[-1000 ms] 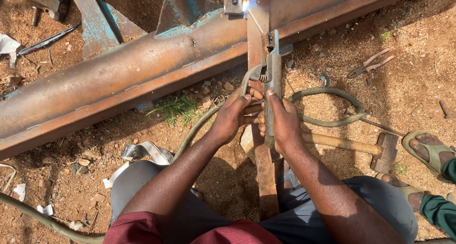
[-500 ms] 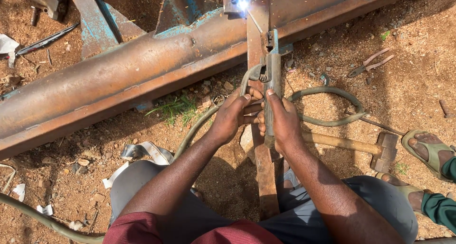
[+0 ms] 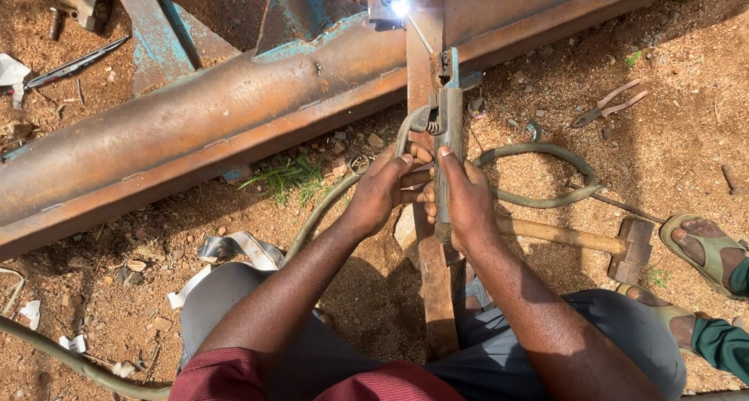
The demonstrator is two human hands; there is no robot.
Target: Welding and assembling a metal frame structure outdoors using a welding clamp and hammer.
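Up at twelve o'clock the arc (image 3: 401,6) burns white where the thin rod (image 3: 422,36) meets the rusty beam (image 3: 195,128). Welding is the step in hand, I'd say, mid-bead. The rod holder (image 3: 447,128) stands upright at centre frame, its cable (image 3: 538,200) looping away to three o'clock. Right hand (image 3: 466,202) is wrapped closed around the holder's grip; left hand (image 3: 384,189) sits just beside at nine o'clock, fingers curled against the same grip, steadying it. A narrow rusty bar (image 3: 434,292) runs from six o'clock up toward the spark. Next move, by my reckoning, calls for a steady feed, keeping the tip close as the rod shortens. Out at four o'clock lies a hammer (image 3: 601,243); pliers (image 3: 610,104) rest at two o'clock; another person's sandalled foot (image 3: 706,245) at the right edge.
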